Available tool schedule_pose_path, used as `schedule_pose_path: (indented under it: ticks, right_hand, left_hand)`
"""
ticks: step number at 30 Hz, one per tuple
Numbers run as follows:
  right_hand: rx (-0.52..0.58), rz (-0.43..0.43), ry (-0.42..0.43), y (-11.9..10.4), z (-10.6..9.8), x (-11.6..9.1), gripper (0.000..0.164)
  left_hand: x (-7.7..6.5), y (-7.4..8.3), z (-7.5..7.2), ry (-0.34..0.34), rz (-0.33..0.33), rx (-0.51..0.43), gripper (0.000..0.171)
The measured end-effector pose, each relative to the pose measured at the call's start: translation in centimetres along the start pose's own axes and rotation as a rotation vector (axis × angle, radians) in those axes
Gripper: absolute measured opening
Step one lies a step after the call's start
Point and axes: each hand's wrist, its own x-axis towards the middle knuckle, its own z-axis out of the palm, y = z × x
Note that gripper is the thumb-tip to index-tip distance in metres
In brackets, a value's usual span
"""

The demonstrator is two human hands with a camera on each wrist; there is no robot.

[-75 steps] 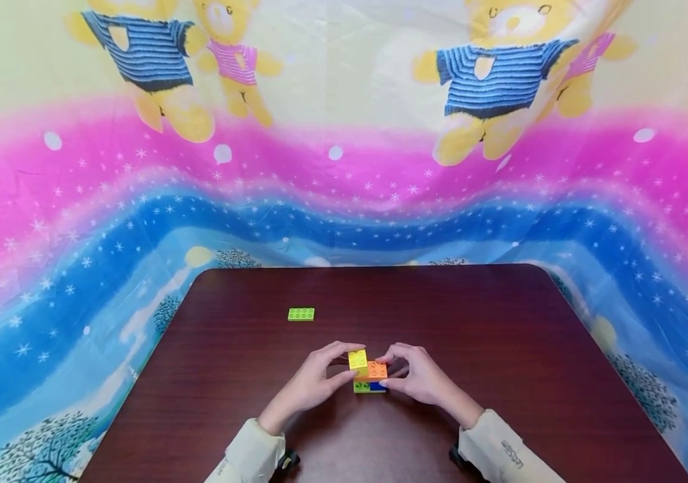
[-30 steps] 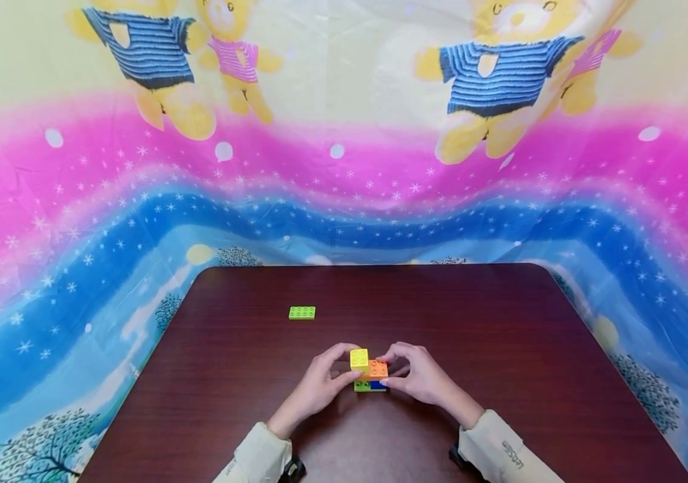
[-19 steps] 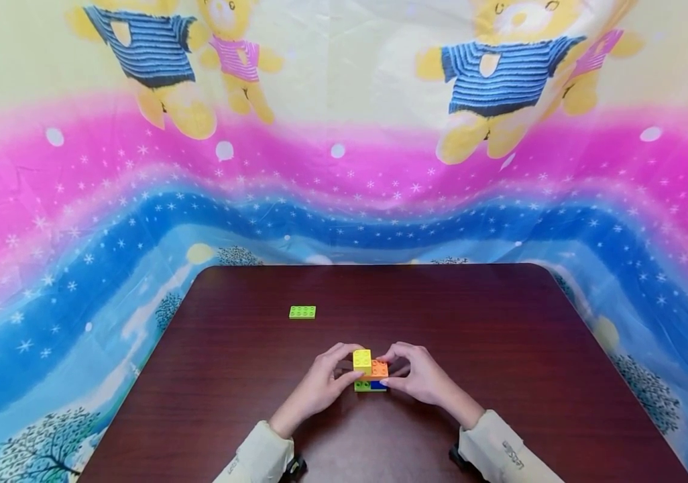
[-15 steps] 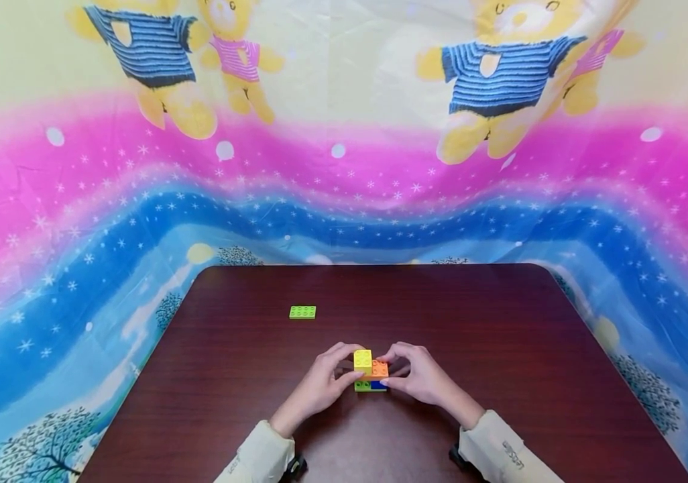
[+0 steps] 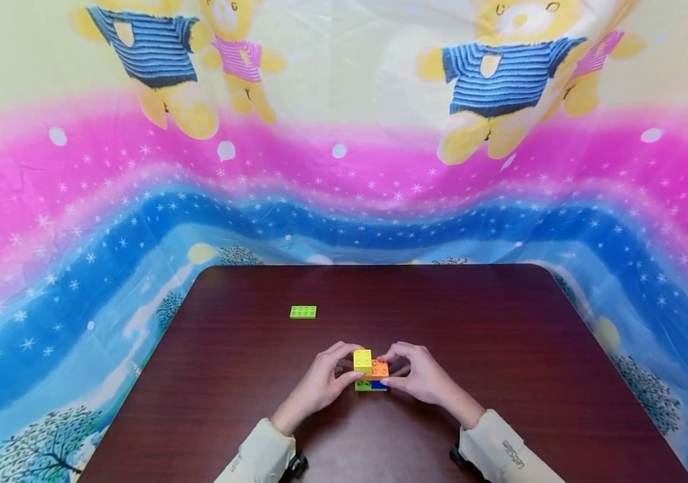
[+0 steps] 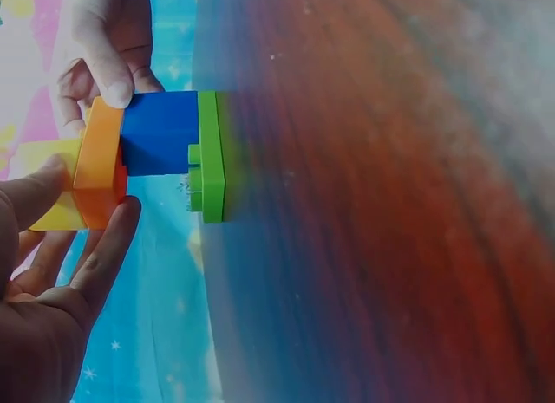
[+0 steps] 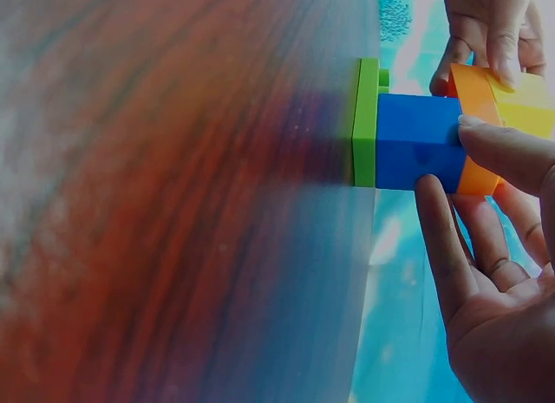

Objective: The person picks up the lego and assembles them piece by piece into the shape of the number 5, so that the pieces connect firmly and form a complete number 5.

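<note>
- Snowflake-printed cloth (image 5: 344, 174) with bears is hung behind a dark, wood-grained tabletop (image 5: 471, 315).
- Near the middle of the near side, a small stack is gathered between the two hands; by the wrist views, it appears to be stood upright on the tabletop.
- At its foot is set a studded green base (image 6: 212, 160). Its right half is covered by a blue block (image 7: 416, 143); the left studs are left bare, beneath an overhanging orange block (image 6: 102, 156).
- On the left half of the orange block a yellow block (image 5: 363, 360) is placed, its sides pinched between thumb and fingers of the left hand (image 5: 324, 377).
- By the right hand (image 5: 421, 376) the stack is held, gripped about the orange and blue seam.
- Since the earlier views, the yellow block has been shifted slightly rightward and straightened. It can be judged better aligned; whether it is pressed fully home cannot be told.
- Well apart, farther back, a loose green plate (image 5: 303, 312) is left untouched.
</note>
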Motion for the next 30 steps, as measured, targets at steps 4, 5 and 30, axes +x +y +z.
schedule_pose_path:
  ticks: [4,5,30]
  right_hand:
    - [0.010,-0.015,0.004,-0.10,-0.03,0.08,0.032]
    - [0.011,-0.014,0.006,-0.14,-0.06,0.07,0.032]
    - [0.002,0.033,-0.001,-0.13,-0.02,-0.01,0.032]
  left_hand:
    - [0.07,-0.08,-0.05,-0.006,-0.015,-0.029,0.035]
    - [0.10,-0.09,-0.05,-0.011,-0.023,-0.039,0.035]
    - [-0.14,-0.58,0.20,-0.029,-0.124,-0.125,0.034]
